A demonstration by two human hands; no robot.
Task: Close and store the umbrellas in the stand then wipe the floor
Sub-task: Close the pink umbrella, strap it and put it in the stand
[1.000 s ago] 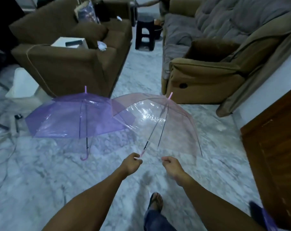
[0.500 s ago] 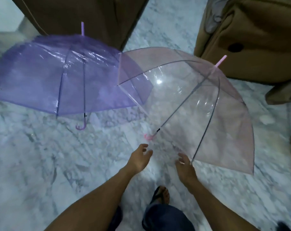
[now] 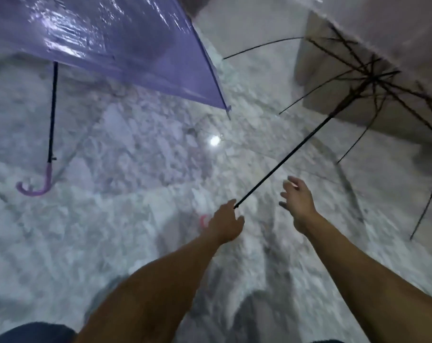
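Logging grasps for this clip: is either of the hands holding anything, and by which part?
The left hand grips the clear umbrella by its pink handle, at the shaft's lower end. The right hand is open, holding nothing.

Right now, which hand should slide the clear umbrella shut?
Right. The left hand is closed at the pink handle end of the shaft, steadying it. The right hand is open and empty beside the shaft, nearer the ribs, so it is probably freer to reach up the shaft.
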